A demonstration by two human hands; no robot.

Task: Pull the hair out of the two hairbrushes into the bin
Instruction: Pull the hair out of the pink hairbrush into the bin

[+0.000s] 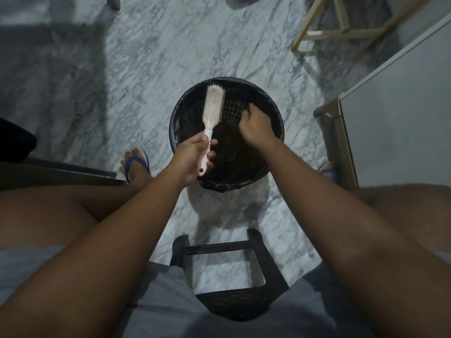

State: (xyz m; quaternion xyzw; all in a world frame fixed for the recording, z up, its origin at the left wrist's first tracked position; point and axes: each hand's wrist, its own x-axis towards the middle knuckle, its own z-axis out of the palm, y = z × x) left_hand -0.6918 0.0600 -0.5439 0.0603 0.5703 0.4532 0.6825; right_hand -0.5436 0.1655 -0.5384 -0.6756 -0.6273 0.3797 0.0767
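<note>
A round black bin (278, 123) lined with a black bag stands on the marble floor between my feet. My left hand (192, 157) grips the handle of a pink hairbrush (214, 103), held over the bin's left side with its bristles up and its head pointing away. My right hand (256, 123) hovers over the bin's right half with its fingers pinched together; a small dark tuft of hair seems to hang at the fingertips, but it blends into the dark bin. A second hairbrush is not in view.
I sit on a black plastic stool (234, 284). A dark table edge (61, 172) lies at the left, a pale cabinet (395, 123) at the right, and a wooden frame (341, 25) at the far right. My feet wear blue sandals (136, 164).
</note>
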